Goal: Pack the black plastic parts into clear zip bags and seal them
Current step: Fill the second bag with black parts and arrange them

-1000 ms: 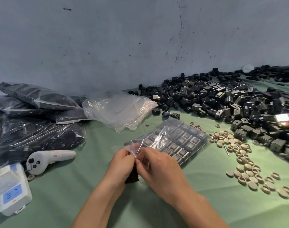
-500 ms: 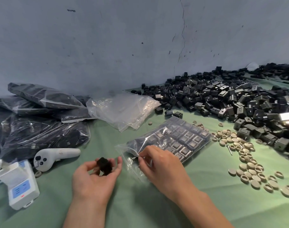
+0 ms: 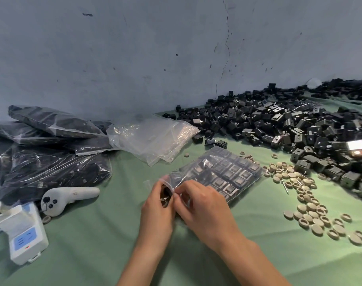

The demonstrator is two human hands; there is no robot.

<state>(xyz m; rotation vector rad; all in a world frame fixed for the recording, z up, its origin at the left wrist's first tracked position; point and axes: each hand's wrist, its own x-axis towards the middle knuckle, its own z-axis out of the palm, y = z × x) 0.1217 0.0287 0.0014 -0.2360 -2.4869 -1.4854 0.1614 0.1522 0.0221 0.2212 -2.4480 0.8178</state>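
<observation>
A clear zip bag [image 3: 221, 172] lies on the green cloth in front of me, filled with rows of black plastic parts. My left hand [image 3: 157, 211] holds a black plastic part [image 3: 166, 195] at the bag's open mouth. My right hand [image 3: 202, 205] pinches the near edge of that mouth, holding it up. A big heap of loose black parts [image 3: 279, 124] covers the table at the back right.
A stack of empty clear bags [image 3: 153, 139] lies behind the hands. Filled bags [image 3: 48, 162] are piled at the left. A white controller [image 3: 68, 197] and a white device [image 3: 23, 232] lie at the near left. Several beige round caps [image 3: 307, 201] are scattered at the right.
My left hand, which held the black part out to the left half a second ago, has moved right and brought it to the bag's mouth. My right hand has lifted the bag's edge.
</observation>
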